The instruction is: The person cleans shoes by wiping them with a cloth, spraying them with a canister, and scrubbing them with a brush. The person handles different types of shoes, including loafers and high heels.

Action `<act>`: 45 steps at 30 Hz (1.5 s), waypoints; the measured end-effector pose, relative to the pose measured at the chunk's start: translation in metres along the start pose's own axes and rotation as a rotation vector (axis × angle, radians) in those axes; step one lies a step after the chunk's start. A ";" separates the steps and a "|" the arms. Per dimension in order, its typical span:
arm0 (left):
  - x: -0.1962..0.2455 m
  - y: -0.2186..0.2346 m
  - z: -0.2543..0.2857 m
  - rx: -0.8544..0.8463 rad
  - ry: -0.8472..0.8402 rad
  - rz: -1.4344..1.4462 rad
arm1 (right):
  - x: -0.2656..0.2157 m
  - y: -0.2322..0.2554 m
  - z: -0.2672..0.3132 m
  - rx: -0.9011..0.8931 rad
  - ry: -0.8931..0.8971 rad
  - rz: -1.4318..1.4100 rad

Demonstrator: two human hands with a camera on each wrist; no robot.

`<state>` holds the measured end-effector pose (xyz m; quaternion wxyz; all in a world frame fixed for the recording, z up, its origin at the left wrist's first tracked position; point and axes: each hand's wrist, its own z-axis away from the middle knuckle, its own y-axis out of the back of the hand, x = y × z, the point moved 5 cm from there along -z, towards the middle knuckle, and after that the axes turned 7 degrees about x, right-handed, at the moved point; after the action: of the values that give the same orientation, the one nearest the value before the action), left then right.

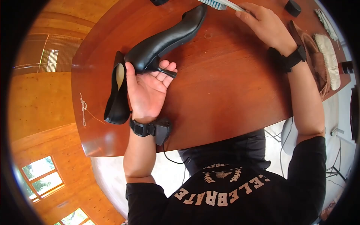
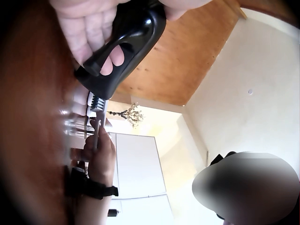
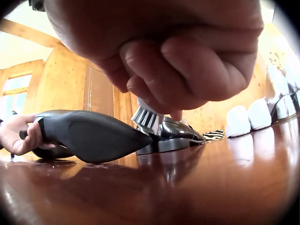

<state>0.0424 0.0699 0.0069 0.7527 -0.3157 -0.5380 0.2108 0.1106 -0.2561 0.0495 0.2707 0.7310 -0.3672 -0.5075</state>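
Note:
A black high-heeled shoe lies tilted on its side, its pointed toe directed away from the person. My left hand grips it at the heel end, thumb against the back and fingers around the thin heel. In my right hand is a white-handled brush, pinched between thumb and fingers. Its bristles are right at the shoe's toe in the right wrist view, where the dark sole faces the camera. The matching black shoe lies beside my left wrist.
A wooden table carries everything. White string lies at its left edge. Brown and white items sit on the right, near a small black round object. Shiny black loafers and white shoes stand farther off.

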 end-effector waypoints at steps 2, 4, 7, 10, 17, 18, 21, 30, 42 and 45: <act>0.002 0.000 0.000 -0.004 -0.062 -0.042 | 0.002 0.001 -0.001 0.050 -0.004 0.001; 0.003 -0.002 0.001 0.017 -0.140 -0.098 | 0.002 0.005 -0.001 0.119 -0.016 -0.026; 0.008 -0.007 0.004 -0.002 -0.315 -0.284 | -0.002 0.013 -0.001 0.181 -0.032 -0.067; 0.012 -0.020 0.012 -0.012 -0.520 -0.465 | 0.003 0.014 -0.005 0.201 -0.085 -0.114; 0.016 -0.045 0.030 -0.068 -0.678 -0.797 | 0.007 0.019 -0.007 0.278 -0.116 -0.261; 0.017 -0.052 0.032 -0.136 -0.747 -0.944 | 0.009 0.019 -0.008 0.261 -0.128 -0.277; 0.011 -0.074 0.041 -0.269 -0.851 -1.371 | 0.010 0.020 -0.007 0.229 -0.162 -0.335; -0.013 -0.094 0.054 -0.425 -0.910 -1.637 | 0.004 0.019 -0.006 0.221 -0.071 -0.385; -0.010 -0.090 0.051 -0.406 -0.913 -1.625 | -0.045 0.022 0.015 -0.157 0.274 -0.583; -0.007 -0.089 0.050 -0.394 -0.913 -1.594 | -0.038 0.020 0.012 -0.100 0.172 -0.547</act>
<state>-0.0091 0.0142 0.0754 0.3242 0.1373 -0.8647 -0.3581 0.0862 -0.2373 0.0819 0.1897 0.8289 -0.1068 -0.5152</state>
